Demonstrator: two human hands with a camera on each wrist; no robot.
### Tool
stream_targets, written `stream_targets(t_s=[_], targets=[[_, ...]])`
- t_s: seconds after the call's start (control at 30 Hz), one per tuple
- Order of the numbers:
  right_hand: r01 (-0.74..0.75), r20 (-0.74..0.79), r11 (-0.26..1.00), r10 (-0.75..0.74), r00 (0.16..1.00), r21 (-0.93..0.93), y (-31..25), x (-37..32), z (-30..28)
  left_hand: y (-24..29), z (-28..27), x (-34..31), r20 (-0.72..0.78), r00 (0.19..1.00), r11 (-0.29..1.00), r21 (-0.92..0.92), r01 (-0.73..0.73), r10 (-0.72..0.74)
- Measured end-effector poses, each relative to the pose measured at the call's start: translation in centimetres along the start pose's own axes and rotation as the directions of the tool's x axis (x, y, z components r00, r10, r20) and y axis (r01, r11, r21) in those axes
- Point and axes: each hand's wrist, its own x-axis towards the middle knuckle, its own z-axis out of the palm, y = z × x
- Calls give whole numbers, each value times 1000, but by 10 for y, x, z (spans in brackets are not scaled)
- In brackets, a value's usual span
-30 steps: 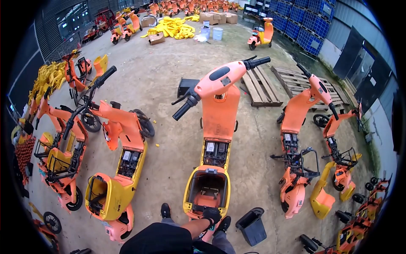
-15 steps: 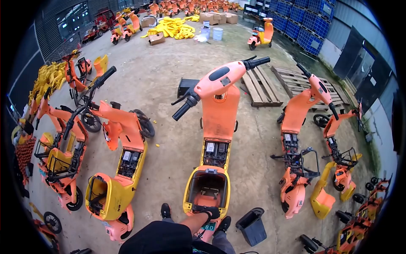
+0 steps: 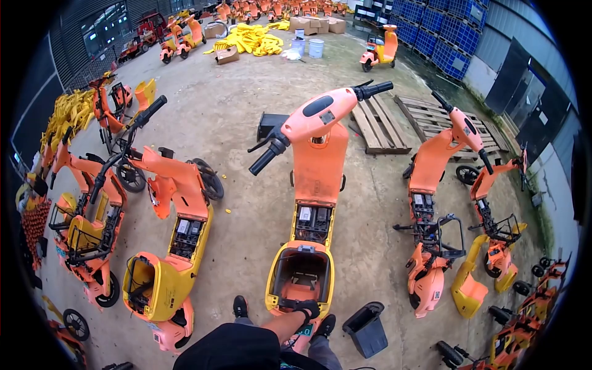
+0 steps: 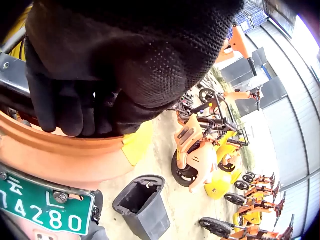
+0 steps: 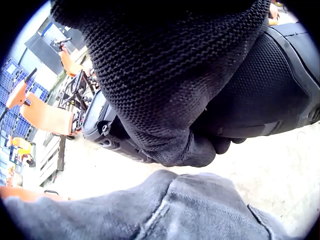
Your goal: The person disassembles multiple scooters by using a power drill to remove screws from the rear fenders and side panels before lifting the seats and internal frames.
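Note:
In front of me an orange-and-yellow scooter (image 3: pixel 317 163) stands with its open rear compartment (image 3: pixel 270 290) facing up. My black-gloved left hand (image 3: pixel 306 307) grips the black bar (image 4: pixel 12 80) at the compartment's rear, fingers bent over it just above the orange rim (image 4: pixel 65 152). Below that rim is a green number plate (image 4: pixel 45 207). Down by my jeans (image 5: pixel 175 205), my gloved right hand (image 5: pixel 170 100) holds a black tool (image 5: pixel 265 90) with a textured body and a blocky end (image 5: pixel 102 120). Its other side is hidden by the hand.
A dark plastic bin (image 3: pixel 368 330) lies beside my right foot. More partly stripped scooters stand left (image 3: pixel 179 197) and right (image 3: pixel 425 246). A yellow panel (image 3: pixel 472 290) lies at right, wooden pallets (image 3: pixel 382 126) behind. Further back lie yellow parts (image 3: pixel 250 40) and blue crates (image 3: pixel 453 58).
My left hand has shifted slightly at the compartment's rear edge, and more of the green plate shows than one second ago. The scooters have stayed in place.

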Motion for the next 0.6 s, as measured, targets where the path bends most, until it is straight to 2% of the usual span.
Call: stream_targets(t_s=[0.13,0.23,0.27,0.4,0.47,0.5,0.57,0.6], targets=[[0,5,1000,0,1000,1,1,-1,-1,0,4,6,11,1000,999,45,-13,13],[4,4,1000,-4,1000,0,1,0,-1,-2,2,9,52,990,923,356,-142,132],[2,6,1000,-2,1000,-1,2,-1,-1,-2,0,10,-2,999,999,-12,37,-37],[1,7,1000,-1,1000,0,3,-3,-2,9,-23,-8,49,998,999,-39,-23,25],[0,7,1000,0,1000,2,3,-3,-2,9,-22,-13,3,998,981,-183,63,-63],[-2,8,1000,2,1000,2,4,-4,-2,10,-23,-18,3,998,981,-184,63,-64],[-4,13,1000,4,1000,-1,5,-7,-1,10,-26,-30,-71,993,934,-353,59,-90],[-1,9,1000,1,1000,-3,4,-7,-2,-2,-9,-13,-72,993,933,-355,63,-94]])
